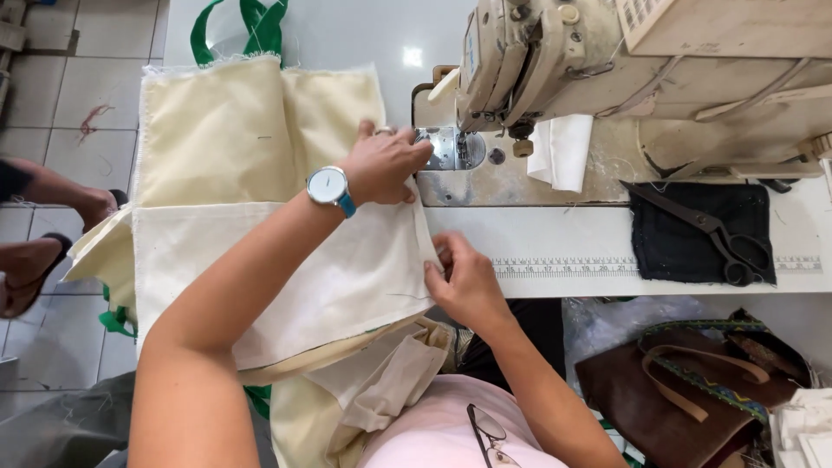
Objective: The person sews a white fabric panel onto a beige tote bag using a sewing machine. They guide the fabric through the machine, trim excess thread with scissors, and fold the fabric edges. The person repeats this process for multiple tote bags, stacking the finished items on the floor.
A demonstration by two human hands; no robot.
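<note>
Cream canvas bag panel (286, 269) lies flat beside the sewing machine (555, 61): light, limp, creases easily. Left hand (386, 165) presses its top edge, fingers curled; right hand (464, 282) pinches the near corner.

Inspection of the work surface and its surroundings finds no packages, signs or screens. One label-like item noted: a small blue plate (471, 41) fixed to the left face of the sewing machine head (555, 52), rectangular, upright, blue with pale markings (too small to make out). A printed ruler strip (641, 264) runs along the table's front edge, white with dark graduations.
</note>
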